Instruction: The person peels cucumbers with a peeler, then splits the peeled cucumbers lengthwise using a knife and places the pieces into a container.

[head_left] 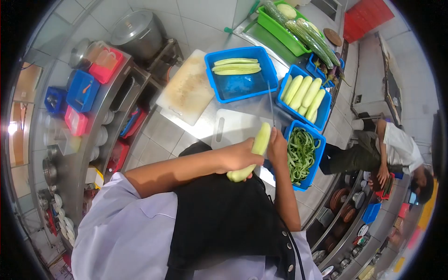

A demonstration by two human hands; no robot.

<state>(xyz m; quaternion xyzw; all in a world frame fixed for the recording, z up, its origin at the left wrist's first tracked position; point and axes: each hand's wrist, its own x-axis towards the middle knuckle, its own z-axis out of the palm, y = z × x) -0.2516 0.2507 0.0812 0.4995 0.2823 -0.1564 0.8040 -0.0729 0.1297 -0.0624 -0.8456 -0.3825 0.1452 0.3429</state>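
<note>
Peeling work at a metal desk [205, 128], seen from above. The left hand [240, 157] is wrapped around the middle of a pale green gourd [262, 138], held slantwise before the black apron [219, 224], its far end over the near part of a white cutting board [239, 125]. The right hand [277, 147], just beside it, is closed on a knife [271, 107] (the handle is mostly hidden by the fingers), the thin blade pointing to the far side. Whether the knife touches the gourd cannot be told.

Far: a blue box [240, 87] holding long pale pieces [236, 72]; to its left lies a stained cutting board [186, 86]. Right: a second blue box [294, 113] with whole pale gourds [304, 95] side by side; nearer, a third blue box [318, 163], filled with green peelings [301, 156]. Far right: a green tray [285, 33] of vegetables. At the right edge, well apart from the desk, another person [407, 149] leans over a shelf.
</note>
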